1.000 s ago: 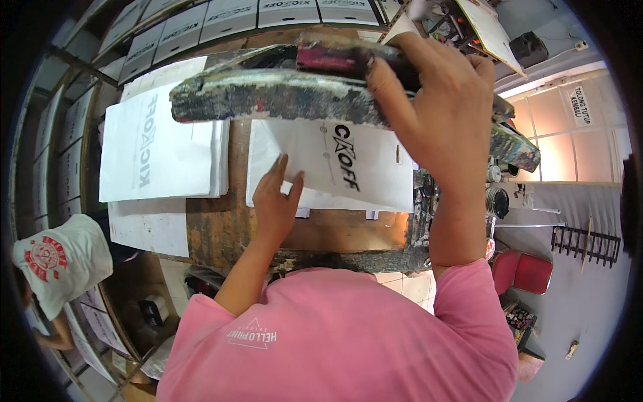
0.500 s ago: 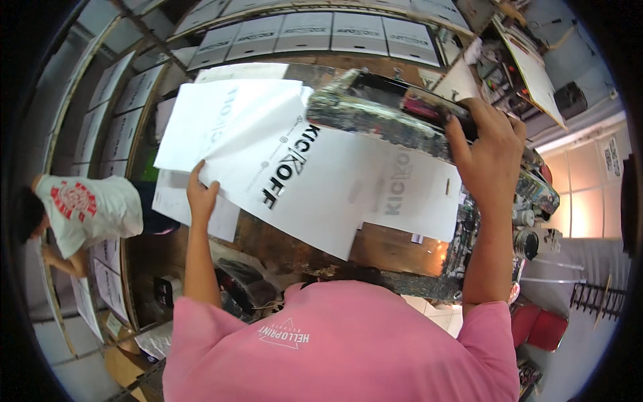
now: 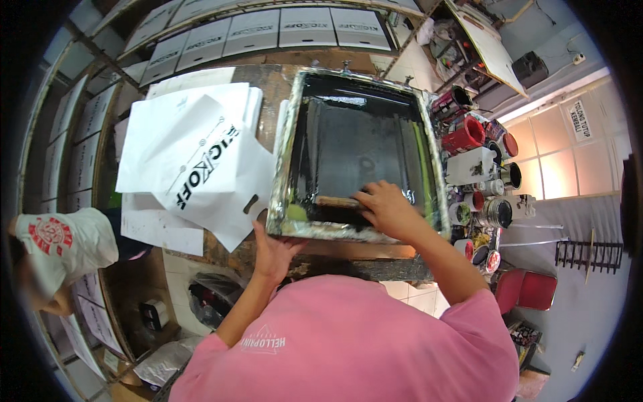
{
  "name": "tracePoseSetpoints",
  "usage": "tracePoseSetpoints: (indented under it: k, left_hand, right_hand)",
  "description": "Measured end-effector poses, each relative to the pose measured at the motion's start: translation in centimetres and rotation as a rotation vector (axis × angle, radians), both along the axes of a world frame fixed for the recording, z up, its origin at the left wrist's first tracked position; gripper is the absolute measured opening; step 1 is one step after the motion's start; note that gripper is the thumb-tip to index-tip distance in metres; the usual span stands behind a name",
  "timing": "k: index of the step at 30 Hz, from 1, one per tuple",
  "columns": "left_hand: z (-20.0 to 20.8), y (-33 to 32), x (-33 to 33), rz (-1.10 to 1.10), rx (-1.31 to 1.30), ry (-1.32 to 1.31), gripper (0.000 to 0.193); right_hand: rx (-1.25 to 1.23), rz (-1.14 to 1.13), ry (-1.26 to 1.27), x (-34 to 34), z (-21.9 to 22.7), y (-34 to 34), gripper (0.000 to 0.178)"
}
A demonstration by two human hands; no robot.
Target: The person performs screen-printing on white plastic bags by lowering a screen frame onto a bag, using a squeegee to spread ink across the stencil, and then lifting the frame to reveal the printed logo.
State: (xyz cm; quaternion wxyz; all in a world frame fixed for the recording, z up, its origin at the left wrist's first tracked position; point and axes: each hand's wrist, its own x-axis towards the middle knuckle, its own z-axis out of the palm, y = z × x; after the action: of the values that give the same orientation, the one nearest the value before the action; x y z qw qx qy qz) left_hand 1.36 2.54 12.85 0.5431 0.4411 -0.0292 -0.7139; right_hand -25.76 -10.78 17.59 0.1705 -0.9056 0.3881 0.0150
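A screen printing frame (image 3: 439,194) with a dark mesh lies flat on the worktable in front of me. My right hand (image 3: 392,209) is closed on the wooden edge of a squeegee (image 3: 335,202), which rests on the mesh near the frame's near side. Dark ink streaks the mesh around it. My left hand (image 3: 273,253) is at the frame's near left corner, thumb raised and fingers apart, against or just beside the rim; contact is hard to tell. To its left, a white printed sheet (image 3: 221,167) with black lettering and a cut-out handle hole lies askew over a stack of white sheets (image 3: 151,127).
Ink pots and cans (image 3: 495,213) crowd the table's right side, close to the frame. White printed boxes (image 3: 251,33) line shelves at the back and left. Another person in a white shirt (image 3: 67,234) bends at the left. A red chair (image 3: 538,289) stands at the right.
The frame, tilted up under my right hand before, now lies flat. My left hand has let go of the printed sheet, which lies on the stack. My right hand has taken hold of the squeegee.
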Motion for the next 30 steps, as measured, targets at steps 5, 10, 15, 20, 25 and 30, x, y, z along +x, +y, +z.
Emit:
tracePoseSetpoints:
  k: [5,10,15,20,25,30]
  left_hand:
    - [-7.8,1.9,1.2,-0.117,0.191,-0.054,0.107]
    - [-8.4,1.6,1.3,-0.127,0.282,-0.13,0.109]
    - [-6.8,0.9,0.6,-0.065,0.273,-0.19,0.102]
    - [-6.7,1.4,0.8,-0.049,0.212,-0.175,0.096]
    - [-9.4,1.8,1.8,-0.156,0.18,-0.08,0.108]
    - [-11.2,0.6,1.4,-0.074,0.327,-0.007,0.115]
  right_hand:
    - [-0.226,-0.129,-0.18,0.6,-11.2,-14.0,0.043]
    - [-0.414,-0.174,-0.011,2.0,-16.2,-27.1,0.032]
    - [-0.329,-0.233,-0.07,2.0,-15.4,-22.5,0.032]
    - [-0.245,-0.168,-0.117,1.8,-12.1,-5.1,0.038]
    - [-0.155,-0.171,-0.149,1.1,-10.1,5.9,0.044]
    - [-0.14,-0.219,-0.169,1.2,-12.8,5.4,0.044]
